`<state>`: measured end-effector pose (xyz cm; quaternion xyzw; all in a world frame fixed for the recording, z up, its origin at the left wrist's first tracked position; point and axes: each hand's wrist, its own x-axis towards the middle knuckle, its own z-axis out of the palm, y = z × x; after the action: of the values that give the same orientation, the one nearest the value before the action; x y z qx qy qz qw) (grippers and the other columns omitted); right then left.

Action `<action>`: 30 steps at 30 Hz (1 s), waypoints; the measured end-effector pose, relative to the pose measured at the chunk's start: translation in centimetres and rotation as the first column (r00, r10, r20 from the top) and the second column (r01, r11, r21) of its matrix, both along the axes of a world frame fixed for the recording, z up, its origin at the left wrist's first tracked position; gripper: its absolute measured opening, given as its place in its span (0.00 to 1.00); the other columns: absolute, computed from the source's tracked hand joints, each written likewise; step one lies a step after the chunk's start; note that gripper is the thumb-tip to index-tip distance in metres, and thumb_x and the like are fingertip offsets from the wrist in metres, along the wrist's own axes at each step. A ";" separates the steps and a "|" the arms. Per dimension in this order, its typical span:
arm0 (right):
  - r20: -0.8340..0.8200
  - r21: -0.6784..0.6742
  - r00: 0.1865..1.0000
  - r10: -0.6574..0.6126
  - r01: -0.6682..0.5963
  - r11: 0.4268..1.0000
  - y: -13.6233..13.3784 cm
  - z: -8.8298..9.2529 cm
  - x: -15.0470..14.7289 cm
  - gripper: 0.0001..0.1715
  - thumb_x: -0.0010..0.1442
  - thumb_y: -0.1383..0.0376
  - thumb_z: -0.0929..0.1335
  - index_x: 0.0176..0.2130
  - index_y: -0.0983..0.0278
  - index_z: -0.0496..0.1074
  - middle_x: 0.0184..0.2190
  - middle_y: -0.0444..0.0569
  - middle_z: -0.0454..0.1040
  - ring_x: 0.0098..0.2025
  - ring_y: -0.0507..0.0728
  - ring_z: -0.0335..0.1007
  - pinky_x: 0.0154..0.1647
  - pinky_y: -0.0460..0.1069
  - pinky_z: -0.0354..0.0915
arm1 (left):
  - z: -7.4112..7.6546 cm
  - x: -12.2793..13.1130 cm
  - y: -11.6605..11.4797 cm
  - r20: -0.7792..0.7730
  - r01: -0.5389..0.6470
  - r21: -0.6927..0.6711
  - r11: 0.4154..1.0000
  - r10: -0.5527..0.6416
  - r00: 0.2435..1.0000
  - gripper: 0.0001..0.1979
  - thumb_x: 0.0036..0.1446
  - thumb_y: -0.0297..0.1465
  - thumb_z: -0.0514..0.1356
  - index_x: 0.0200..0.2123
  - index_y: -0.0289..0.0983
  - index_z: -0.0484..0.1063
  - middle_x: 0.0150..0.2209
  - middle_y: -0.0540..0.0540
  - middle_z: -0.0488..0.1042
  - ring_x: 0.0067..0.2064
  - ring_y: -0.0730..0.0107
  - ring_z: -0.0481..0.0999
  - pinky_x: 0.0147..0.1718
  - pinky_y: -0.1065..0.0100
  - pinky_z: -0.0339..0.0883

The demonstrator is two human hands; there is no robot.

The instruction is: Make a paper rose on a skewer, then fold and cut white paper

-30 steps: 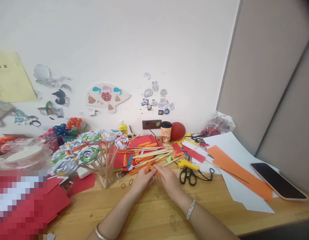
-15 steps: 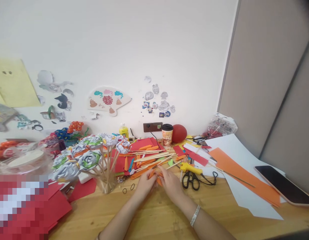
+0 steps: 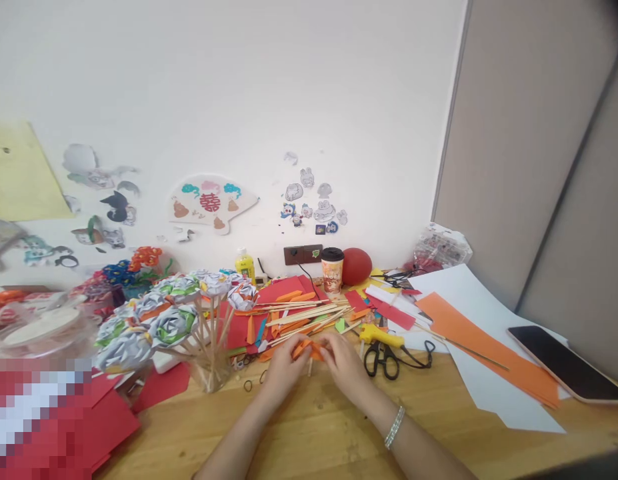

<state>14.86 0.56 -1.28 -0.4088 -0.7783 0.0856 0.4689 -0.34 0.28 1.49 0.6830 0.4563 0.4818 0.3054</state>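
Note:
Between my two hands, low over the wooden table (image 3: 309, 427), is a small folded piece of orange paper (image 3: 313, 349). My left hand (image 3: 285, 363) pinches its left end, and my right hand (image 3: 342, 360) grips the right end, with a bracelet on that wrist. My fingers hide part of the paper. Just beyond the hands lies a heap of thin wooden sticks (image 3: 309, 313) and cut paper strips. To the right of my right hand are black-handled scissors (image 3: 382, 360) and a yellow glue gun (image 3: 381, 335).
At left, a clear cup (image 3: 211, 373) holds sticks topped with paper flowers (image 3: 173, 323). Red paper (image 3: 109, 427) lies at the front left. A lidded paper cup (image 3: 333, 273) and red balloon (image 3: 357, 267) stand at the back. White sheets, orange paper (image 3: 489, 347) and a phone (image 3: 571, 365) lie right.
My hands have drawn slightly apart, and more of the orange paper shows between them. The view has shifted a little.

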 end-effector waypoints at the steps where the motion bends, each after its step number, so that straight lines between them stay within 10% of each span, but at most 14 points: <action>1: -0.012 -0.009 1.000 -0.004 0.004 1.000 0.0 0.1 0.1 0.07 0.57 0.71 0.61 0.37 0.63 0.65 0.33 0.48 0.69 0.36 0.56 0.65 0.37 0.50 0.63 | 0.1 0.0 0.0 0.006 0.004 0.000 1.000 -0.004 1.000 0.06 0.46 0.33 0.57 0.28 0.38 0.71 0.30 0.47 0.73 0.36 0.62 0.70 0.38 0.66 0.61; 11: 0.130 0.065 0.986 0.105 -0.115 0.991 -0.7 1.3 0.4 0.08 0.59 0.68 0.62 0.39 0.61 0.68 0.37 0.48 0.69 0.41 0.56 0.62 0.42 0.51 0.61 | -0.6 0.3 0.4 0.140 0.035 -0.134 0.990 -0.016 0.990 0.12 0.46 0.40 0.58 0.28 0.37 0.66 0.20 0.56 0.63 0.15 0.79 0.57 0.15 0.74 0.52; 30: 0.110 0.100 0.988 0.109 -0.120 0.988 0.0 1.0 1.2 0.09 0.58 0.71 0.61 0.35 0.63 0.69 0.32 0.49 0.71 0.37 0.56 0.66 0.38 0.50 0.63 | 1.5 -0.8 0.2 0.223 0.052 -0.222 0.974 -0.001 0.975 0.17 0.40 0.40 0.62 0.31 0.35 0.65 0.13 0.58 0.63 0.12 0.79 0.58 0.12 0.76 0.49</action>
<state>16.03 0.55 -0.28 -0.3415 -0.8274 0.0496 0.4431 -1.14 0.44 2.94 0.5918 0.4622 0.4955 0.4365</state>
